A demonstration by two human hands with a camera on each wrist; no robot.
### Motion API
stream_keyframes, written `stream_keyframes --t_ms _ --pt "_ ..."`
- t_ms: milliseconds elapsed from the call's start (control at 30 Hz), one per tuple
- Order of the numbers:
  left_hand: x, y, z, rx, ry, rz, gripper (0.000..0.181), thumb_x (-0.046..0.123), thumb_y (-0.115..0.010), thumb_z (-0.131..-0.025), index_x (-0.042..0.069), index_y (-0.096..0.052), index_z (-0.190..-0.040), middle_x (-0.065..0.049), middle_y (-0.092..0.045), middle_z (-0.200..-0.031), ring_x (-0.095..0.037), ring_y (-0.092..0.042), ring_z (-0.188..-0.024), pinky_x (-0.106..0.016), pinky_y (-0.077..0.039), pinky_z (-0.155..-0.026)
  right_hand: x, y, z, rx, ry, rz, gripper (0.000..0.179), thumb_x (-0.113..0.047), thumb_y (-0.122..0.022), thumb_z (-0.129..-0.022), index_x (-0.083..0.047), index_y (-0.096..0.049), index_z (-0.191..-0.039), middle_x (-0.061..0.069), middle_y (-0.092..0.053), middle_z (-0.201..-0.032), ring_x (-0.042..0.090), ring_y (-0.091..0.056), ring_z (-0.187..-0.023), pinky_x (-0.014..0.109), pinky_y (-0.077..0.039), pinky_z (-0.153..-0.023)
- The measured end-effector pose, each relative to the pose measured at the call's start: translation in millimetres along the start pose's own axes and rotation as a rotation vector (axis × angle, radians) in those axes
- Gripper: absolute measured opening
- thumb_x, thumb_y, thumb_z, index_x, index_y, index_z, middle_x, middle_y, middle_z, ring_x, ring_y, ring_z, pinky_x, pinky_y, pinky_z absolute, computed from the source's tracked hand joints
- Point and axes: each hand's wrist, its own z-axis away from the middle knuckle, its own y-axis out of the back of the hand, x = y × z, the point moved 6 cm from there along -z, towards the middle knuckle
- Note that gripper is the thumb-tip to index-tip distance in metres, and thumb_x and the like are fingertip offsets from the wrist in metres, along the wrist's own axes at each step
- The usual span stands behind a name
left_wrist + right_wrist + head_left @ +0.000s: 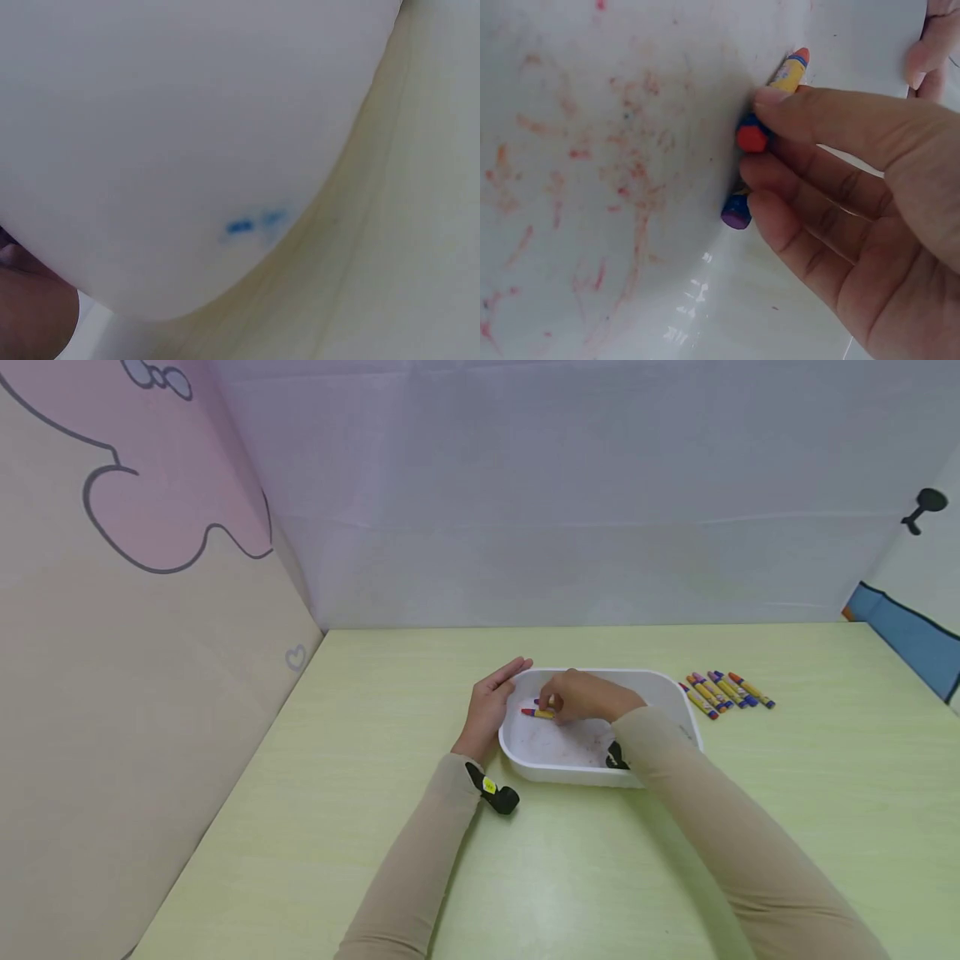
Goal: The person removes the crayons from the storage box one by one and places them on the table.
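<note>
A white plastic tray (540,752) with crayon smudges inside stands before me. My left hand (487,710) holds its left end, fingers along the outside and thumb at the rim. Inside the tray, my right hand (585,696) pinches a red-orange crayon (789,75) in a yellow wrapper between thumb and fingers. A purple crayon (736,213) lies just under the curled fingers, partly hidden by them; whether it is also held I cannot tell. The left wrist view shows mostly the tray's outer wall (165,150) with a blue mark.
Several crayons (726,691) lie side by side on the pale green table (555,868), right of the tray. A wrist camera (501,797) is strapped to the left sleeve. Cloth walls (562,543) bound the table at the back and sides.
</note>
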Motion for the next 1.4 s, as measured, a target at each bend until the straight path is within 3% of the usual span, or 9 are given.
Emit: stream_keyframes --t_ms 233,700,933,1200,1400 --pt "0.1 -0.3 -1.4 -0.001 -0.003 -0.004 0.038 0.003 -0.041 -0.100 0.010 -0.056 -0.135 -0.006 -0.058 -0.136 -0.014 -0.045 -0.135 -0.031 -0.035 -0.114 2.7 4.1 6.2 -0.033 -0.033 -0.035 0.029 -0.003 -0.066 -0.084 -0.009 -0.070 -0.112 0.009 -0.069 -0.105 0.021 -0.062 -0.093 0.039 -0.054 -0.090" --pt "-1.9 0.4 -0.6 0.004 -0.004 0.002 0.038 0.004 -0.041 -0.100 0.009 -0.055 -0.135 -0.004 -0.060 -0.135 -0.013 -0.046 -0.134 -0.031 -0.036 -0.114 5.4 34.3 29.2 0.010 -0.007 -0.040 0.030 -0.006 -0.067 -0.087 -0.007 -0.067 -0.116 0.011 -0.067 -0.097 0.018 -0.061 -0.081 0.031 -0.055 -0.072" --pt "19.4 -4.1 13.5 -0.031 0.049 -0.002 0.040 0.002 -0.039 -0.100 0.004 -0.049 -0.139 -0.006 -0.055 -0.140 -0.017 -0.041 -0.138 -0.035 -0.032 -0.117 17.2 51.9 49.0 0.059 -0.015 -0.032 0.029 -0.006 -0.064 -0.088 -0.007 -0.066 -0.118 0.010 -0.066 -0.096 0.019 -0.060 -0.082 0.034 -0.055 -0.074" --pt "-1.0 0.8 -3.2 -0.014 0.051 0.018 0.039 0.004 -0.040 -0.101 0.010 -0.052 -0.138 -0.002 -0.056 -0.139 -0.014 -0.043 -0.136 -0.033 -0.035 -0.115 41.0 70.6 77.3 0.149 -0.069 -0.019 0.029 -0.006 -0.064 -0.088 -0.006 -0.066 -0.117 0.009 -0.066 -0.094 0.023 -0.061 -0.085 0.035 -0.054 -0.072" --pt "-3.9 0.6 -4.4 0.008 0.032 0.011 0.038 0.005 -0.041 -0.101 0.013 -0.056 -0.135 0.000 -0.059 -0.136 -0.012 -0.046 -0.134 -0.029 -0.037 -0.113 63.3 77.0 98.5 0.192 -0.120 -0.018 0.030 -0.008 -0.064 -0.088 -0.004 -0.065 -0.117 0.011 -0.066 -0.094 0.022 -0.059 -0.082 0.033 -0.052 -0.067"
